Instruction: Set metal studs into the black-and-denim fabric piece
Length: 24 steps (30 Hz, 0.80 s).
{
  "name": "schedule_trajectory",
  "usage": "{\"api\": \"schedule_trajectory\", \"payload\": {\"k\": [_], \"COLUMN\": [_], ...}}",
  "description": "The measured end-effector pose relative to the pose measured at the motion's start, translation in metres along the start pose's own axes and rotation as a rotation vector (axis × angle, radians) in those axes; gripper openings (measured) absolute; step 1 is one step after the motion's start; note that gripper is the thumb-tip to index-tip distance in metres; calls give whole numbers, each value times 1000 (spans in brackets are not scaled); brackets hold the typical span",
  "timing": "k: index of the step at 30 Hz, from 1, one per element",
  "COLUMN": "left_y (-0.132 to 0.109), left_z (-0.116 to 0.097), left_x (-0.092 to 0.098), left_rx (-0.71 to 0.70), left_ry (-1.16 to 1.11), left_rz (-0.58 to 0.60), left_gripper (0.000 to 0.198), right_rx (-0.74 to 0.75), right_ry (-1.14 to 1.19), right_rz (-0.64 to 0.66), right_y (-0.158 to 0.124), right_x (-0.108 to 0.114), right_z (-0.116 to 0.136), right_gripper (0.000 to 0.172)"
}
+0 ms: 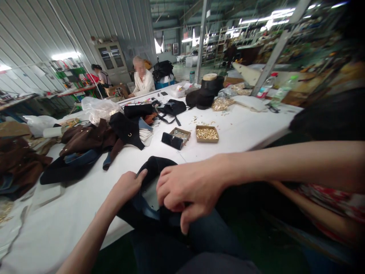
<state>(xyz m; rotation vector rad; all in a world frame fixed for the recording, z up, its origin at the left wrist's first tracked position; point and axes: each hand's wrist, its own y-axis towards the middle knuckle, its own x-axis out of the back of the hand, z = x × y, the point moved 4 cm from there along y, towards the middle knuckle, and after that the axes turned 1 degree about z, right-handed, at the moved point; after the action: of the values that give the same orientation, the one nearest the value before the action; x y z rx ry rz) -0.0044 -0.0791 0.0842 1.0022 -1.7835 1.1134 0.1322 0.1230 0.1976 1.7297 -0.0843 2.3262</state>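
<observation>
A black fabric piece with a blue and grey inner side (pixel 155 164) lies bent over the table's near edge and my lap. Small shiny dots show on its grey inner face. My left hand (pixel 129 185) grips its left edge, thumb on top. Over its right part, my right hand (pixel 189 188) has its fingers curled into the fabric, with the thumb pointing down. The fingertips are partly hidden, and whether they also hold a small part cannot be seen. Beyond my hands sit a cardboard box of gold-coloured metal pieces (pixel 207 134) and a smaller box of silvery pieces (pixel 182 134).
A phone (pixel 172 140) leans against the smaller box. Brown and black fabric pieces (pixel 85 140) are heaped on the left of the white table (pixel 239 131). Plastic bottles (pixel 285 90) stand at the back right. One person (pixel 144 80) sits across; another is close on my right.
</observation>
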Motion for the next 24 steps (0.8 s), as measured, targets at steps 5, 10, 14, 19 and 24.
{"api": "schedule_trajectory", "payload": {"k": [5,10,14,19,24], "left_y": [-8,-21,-23,-20,-22], "left_z": [-6,1,0,2,22], "left_x": [2,4,-4,-4,5], "left_rx": [-42,-15,-29,-60,-20], "left_ry": [-104,-185,-289,-226,39], "left_rz": [82,150,200,180,3], "left_gripper": [72,68,77,82,46], "right_rx": [90,-243,-295,-183,1], "right_ry": [-350,-372,-504,-445,-60], "right_rz": [-25,-132,-183,-94,-231], "right_y": [6,-7,4,30,2], "right_x": [-75,-85,-90,-107,-57], "right_z": [15,-24,-57,-87,-89], "right_gripper": [30,47,40,66,56]}}
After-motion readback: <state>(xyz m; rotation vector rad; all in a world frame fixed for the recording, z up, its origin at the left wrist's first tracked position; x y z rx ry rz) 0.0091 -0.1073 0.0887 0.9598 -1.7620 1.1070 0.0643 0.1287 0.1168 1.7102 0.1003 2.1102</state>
